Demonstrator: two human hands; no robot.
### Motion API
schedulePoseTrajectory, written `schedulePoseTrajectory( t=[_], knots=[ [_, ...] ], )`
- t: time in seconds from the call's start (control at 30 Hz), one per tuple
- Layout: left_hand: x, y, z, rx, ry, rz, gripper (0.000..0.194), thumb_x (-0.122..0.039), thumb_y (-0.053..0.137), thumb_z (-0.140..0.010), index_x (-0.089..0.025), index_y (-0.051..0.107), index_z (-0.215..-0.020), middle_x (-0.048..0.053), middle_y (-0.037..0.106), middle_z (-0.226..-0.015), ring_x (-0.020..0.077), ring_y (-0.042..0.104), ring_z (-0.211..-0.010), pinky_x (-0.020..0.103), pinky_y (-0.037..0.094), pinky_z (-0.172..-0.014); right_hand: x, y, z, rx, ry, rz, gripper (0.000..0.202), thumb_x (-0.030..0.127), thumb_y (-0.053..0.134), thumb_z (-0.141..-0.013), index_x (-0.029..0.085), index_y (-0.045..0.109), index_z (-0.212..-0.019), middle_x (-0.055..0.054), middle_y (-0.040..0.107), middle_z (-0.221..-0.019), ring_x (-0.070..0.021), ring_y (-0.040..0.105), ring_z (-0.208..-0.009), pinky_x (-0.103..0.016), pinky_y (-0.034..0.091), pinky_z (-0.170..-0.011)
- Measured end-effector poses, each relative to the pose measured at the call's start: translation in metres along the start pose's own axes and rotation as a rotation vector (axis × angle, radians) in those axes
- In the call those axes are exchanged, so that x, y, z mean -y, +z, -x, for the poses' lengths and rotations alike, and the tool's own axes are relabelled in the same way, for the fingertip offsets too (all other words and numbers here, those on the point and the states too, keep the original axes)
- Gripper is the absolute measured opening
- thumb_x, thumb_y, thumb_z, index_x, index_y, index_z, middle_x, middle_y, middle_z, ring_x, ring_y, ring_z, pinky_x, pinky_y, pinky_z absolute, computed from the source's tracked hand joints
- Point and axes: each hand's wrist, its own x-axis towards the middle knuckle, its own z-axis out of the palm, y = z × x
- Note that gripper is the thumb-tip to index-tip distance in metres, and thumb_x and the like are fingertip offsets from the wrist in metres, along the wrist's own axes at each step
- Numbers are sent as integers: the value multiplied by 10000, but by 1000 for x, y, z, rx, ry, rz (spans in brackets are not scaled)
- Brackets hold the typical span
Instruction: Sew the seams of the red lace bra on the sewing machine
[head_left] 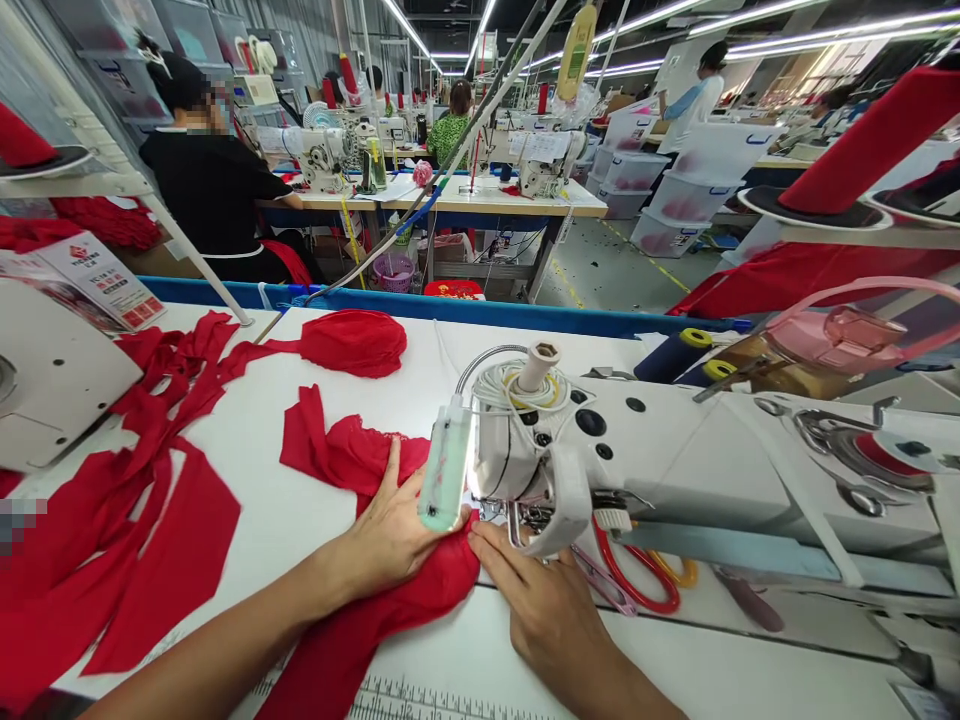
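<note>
A piece of red fabric (420,590) lies gathered on the white sewing table (315,540), its edge reaching the needle area of a sewing machine (517,455). My left hand (394,530) rests flat on this fabric, its fingers spread, partly behind a pale green lamp (445,465). Just right of the fabric's edge is my right hand (544,590); its fingers are pressed together, with the tips on the cloth beside the presser foot. The machine head hides part of this hand, and the exact stitching point is hidden.
More red pieces (165,520) lie at the left, and a bunched red piece (352,342) behind. Red-handled scissors (652,580) lie under the machine arm. A printed ruler (435,700) runs along the front. Co-workers, including a person in black (202,180), sit beyond.
</note>
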Motion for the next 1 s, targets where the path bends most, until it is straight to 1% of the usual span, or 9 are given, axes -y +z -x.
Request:
schedulePoseTrajectory(
  t=[0.07,0.13,0.27,0.4,0.5,0.57,0.7,0.83,1.0],
  knots=[
    [0,1,2,22,6,6,360,-84,375,-988,-218,611,-1223,75,663,-1056,240,564,-1001,364,542,-792,1,0,1,-14,-14,-23,668,-7,452,-665,208,628,-1273,-37,687,-1263,-236,636,-969,-404,294,-1008],
    [0,3,3,30,9,7,363,-87,385,-989,-225,597,-1249,67,663,-1056,241,561,-1022,404,529,-859,2,-1,3,-29,-20,-46,649,-6,452,-671,201,633,-1258,-32,684,-1269,-232,635,-941,-407,273,-1030],
    [1,3,3,18,12,38,322,-113,402,-1002,-227,610,-1219,59,661,-1062,229,553,-1032,419,507,-921,3,-1,5,-33,-11,-50,637,-17,440,-672,179,637,-1245,-36,686,-1266,-243,629,-948,-403,277,-1011],
    [2,1,0,22,4,79,287,-125,397,-1010,-223,638,-1132,44,659,-1032,217,537,-1019,403,502,-925,3,-3,3,-17,-11,-43,637,-14,439,-672,170,633,-1250,-39,689,-1259,-265,618,-1000,-404,299,-972],
    [3,0,0,12,4,80,283,-125,384,-1010,-206,654,-996,46,657,-1020,214,531,-988,404,497,-911,3,-6,-1,-4,-14,-52,658,-13,433,-650,171,632,-1249,-45,687,-1262,-257,616,-987,-399,317,-942],
    [4,1,1,8,6,79,286,-120,385,-1006,-201,652,-944,47,654,-1011,205,535,-962,391,497,-896,3,-7,-2,1,-14,-62,670,-15,432,-632,168,635,-1244,-47,683,-1268,-250,613,-984,-395,327,-936],
    [6,4,2,23,5,75,275,-161,399,-1013,-205,652,-914,39,638,-930,202,536,-934,383,497,-878,3,-8,-3,-1,-20,-60,666,-16,440,-643,154,631,-1258,-59,677,-1275,-258,600,-1008,-405,325,-964],
    [6,6,3,8,-5,83,296,-177,385,-1023,-203,655,-905,40,637,-919,198,534,-909,380,498,-865,3,-9,-4,-11,-32,-54,667,-25,437,-653,158,628,-1266,-52,683,-1263,-263,581,-1056,-405,319,-976],
    [8,7,3,-14,-10,94,306,-194,394,-1026,-212,672,-900,41,654,-955,200,555,-940,421,483,-937,4,-10,-5,2,-30,-56,663,-29,420,-649,138,626,-1257,-71,683,-1257,-244,605,-961,-399,341,-901]
  ],
)
